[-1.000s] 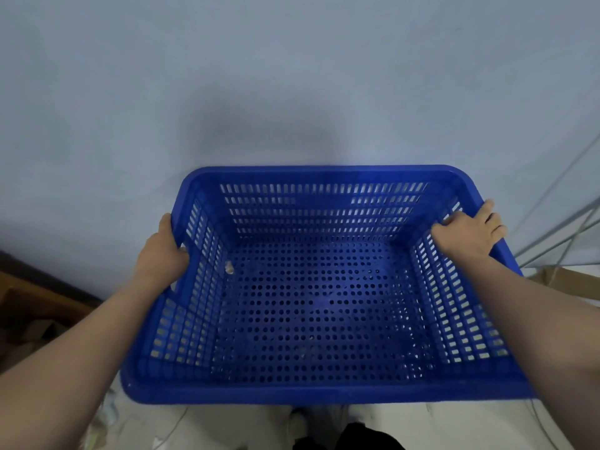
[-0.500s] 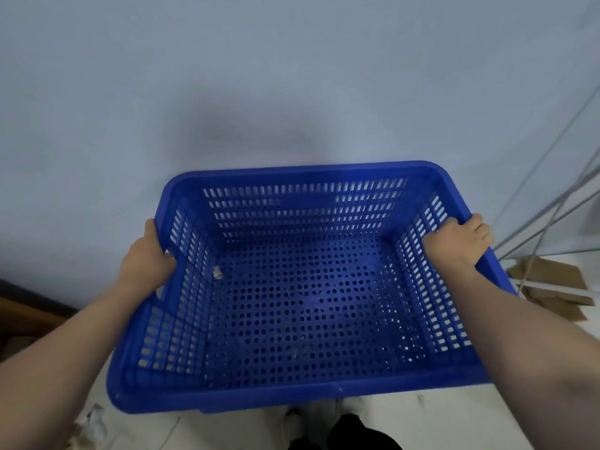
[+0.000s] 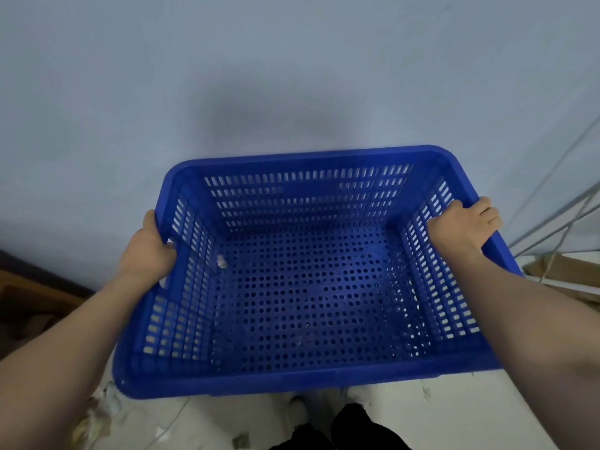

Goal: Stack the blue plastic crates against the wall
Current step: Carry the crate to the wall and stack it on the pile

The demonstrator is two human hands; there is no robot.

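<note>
I hold one blue plastic crate (image 3: 305, 375) in front of me, open side up, its far rim close to the pale wall (image 3: 259, 76). The crate has slotted sides and a perforated floor, with a small scrap of debris lying inside near the left wall. My left hand (image 3: 147, 251) grips the left rim, thumb on top. Over the right rim, my right hand (image 3: 464, 225) is closed. No other crate shows in this view.
Brown cardboard or wood (image 3: 29, 303) sits low at the left by the wall. Thin metal rods (image 3: 558, 219) and flat cardboard (image 3: 565, 271) stand at the right. The white floor (image 3: 194, 427) below carries scraps of litter; my shoes show beneath the crate.
The crate has shifted slightly left and tilted, its right side now a little higher. Both hands keep the same grip on the rims.
</note>
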